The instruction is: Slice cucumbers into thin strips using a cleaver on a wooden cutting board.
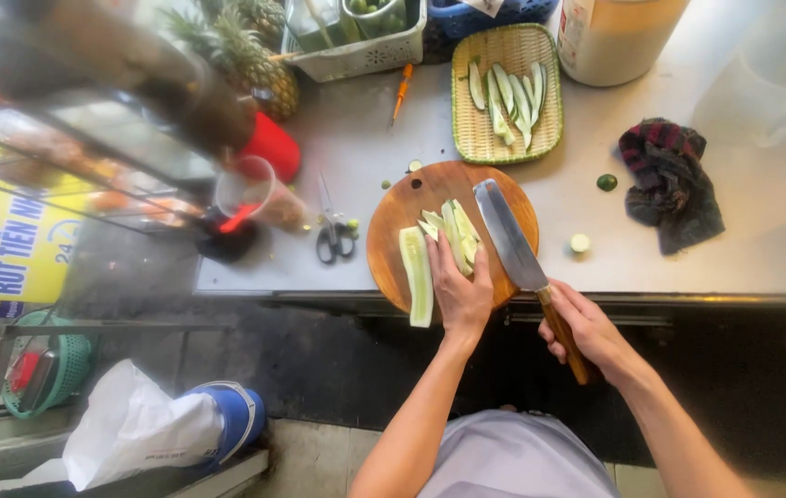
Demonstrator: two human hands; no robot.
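Observation:
A round wooden cutting board (393,231) lies on the steel counter. On it sit a long cucumber half (417,274) and a small pile of cucumber slices (453,229). My left hand (459,288) presses down on the slices, fingers together. My right hand (585,334) grips the wooden handle of a broad cleaver (508,235), whose blade rests flat on the board just right of the slices.
A woven green tray (478,138) behind the board holds more cucumber strips. Scissors (333,231) lie left of the board, a dark plaid cloth (670,184) to the right. Pineapples (245,51), a white basket (361,55), a plastic cup (255,189) and a large tub (614,37) stand along the back.

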